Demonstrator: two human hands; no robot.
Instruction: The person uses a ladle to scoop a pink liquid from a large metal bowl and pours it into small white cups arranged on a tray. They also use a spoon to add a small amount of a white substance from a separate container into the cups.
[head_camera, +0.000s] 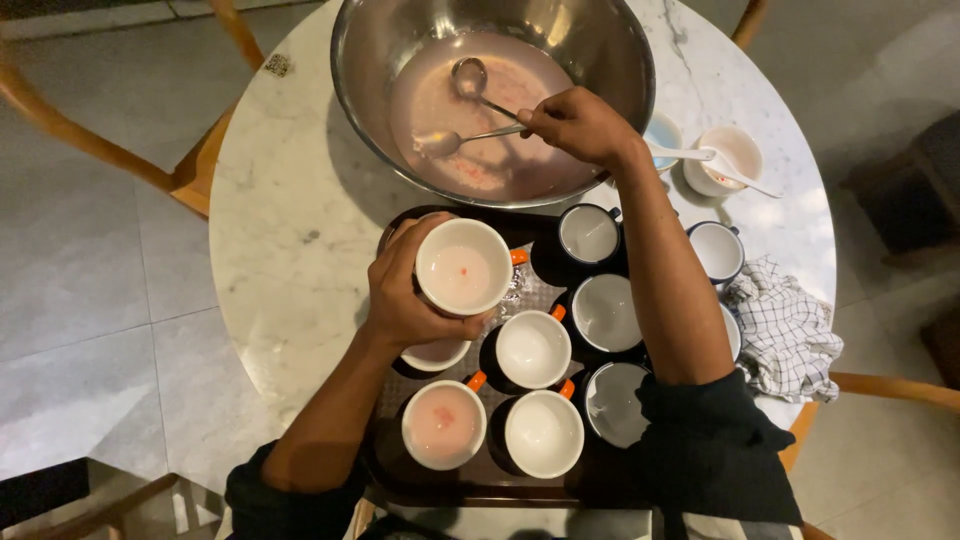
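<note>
My left hand (400, 295) grips a white cup (463, 266) with an orange handle, held level above a dark tray (395, 470); a little pink liquid lies in its bottom. My right hand (578, 125) holds a metal spoon (450, 140) by the end of its handle, its bowl dipped into pale pink liquid in a large steel bowl (600, 50). A metal ladle (472, 78) rests in that bowl, just behind the spoon. Several more cups stand on the tray, one (443, 424) filled with pink liquid, others white and empty.
The round marble table (290, 220) carries two small bowls (725, 155) with a white spoon at the right. A checked cloth (785, 335) lies at the right edge. Wooden chairs (120, 160) surround the table on a tiled floor.
</note>
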